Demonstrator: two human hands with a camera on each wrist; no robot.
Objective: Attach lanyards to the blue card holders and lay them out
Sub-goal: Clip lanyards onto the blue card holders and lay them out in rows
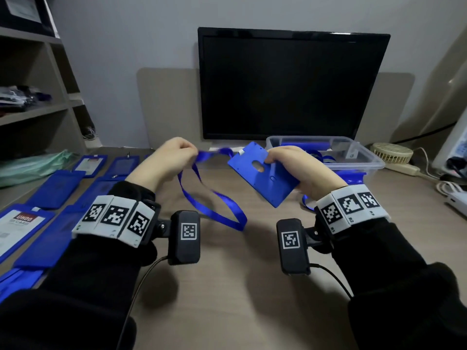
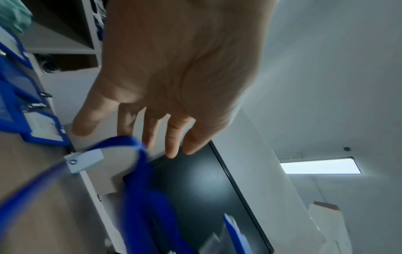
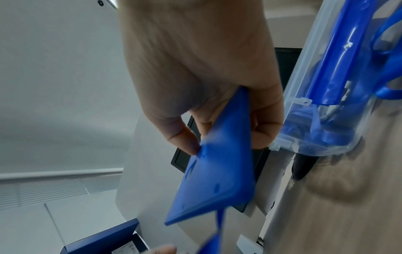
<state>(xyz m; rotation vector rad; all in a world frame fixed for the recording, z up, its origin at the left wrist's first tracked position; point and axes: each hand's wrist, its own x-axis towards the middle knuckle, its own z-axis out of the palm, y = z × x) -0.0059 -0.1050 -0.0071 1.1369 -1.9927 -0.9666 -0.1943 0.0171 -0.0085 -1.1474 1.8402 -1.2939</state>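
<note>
Blue card holder (image 1: pixel 262 173) sits tilted in the air above the table (image 1: pixel 240 286), gripped by the right hand (image 1: pixel 300 170) with thumb on one side and fingers on the other. A blue lanyard (image 1: pixel 214 198) runs from its top corner to the left hand (image 1: pixel 166 157), which pinches it. The loop hangs down. More card holders (image 1: pixel 53 188) lie in rows on the left. A clear box (image 1: pixel 364 157) stands behind.

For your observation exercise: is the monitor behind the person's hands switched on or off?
It appears off, or at least blank: the monitor has a uniformly black screen in the head view, with no image or glow.
</note>
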